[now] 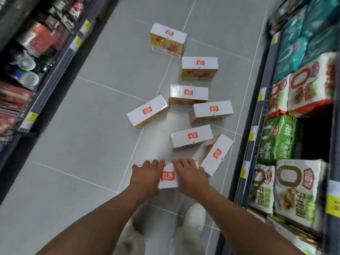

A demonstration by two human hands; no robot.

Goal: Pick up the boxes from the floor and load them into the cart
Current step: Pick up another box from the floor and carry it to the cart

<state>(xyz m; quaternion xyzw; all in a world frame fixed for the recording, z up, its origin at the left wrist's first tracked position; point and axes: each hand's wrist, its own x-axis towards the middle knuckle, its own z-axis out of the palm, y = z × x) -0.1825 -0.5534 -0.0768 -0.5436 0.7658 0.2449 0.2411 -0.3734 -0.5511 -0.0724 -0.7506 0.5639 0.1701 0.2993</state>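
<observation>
Seven more white boxes [188, 92] lay scattered on the grey floor [92, 126] of a shop aisle. Noodle packs [298, 184] filled the right side, and blurry shelves [36, 52] stood on the left. The nearest box [168, 176] sat between both hands. The left hand [147, 178] and right hand [191, 178] gripped it, fingers curled over its far edge. A leaning box [217, 153] was just beside it. The hands hid its ends.
</observation>
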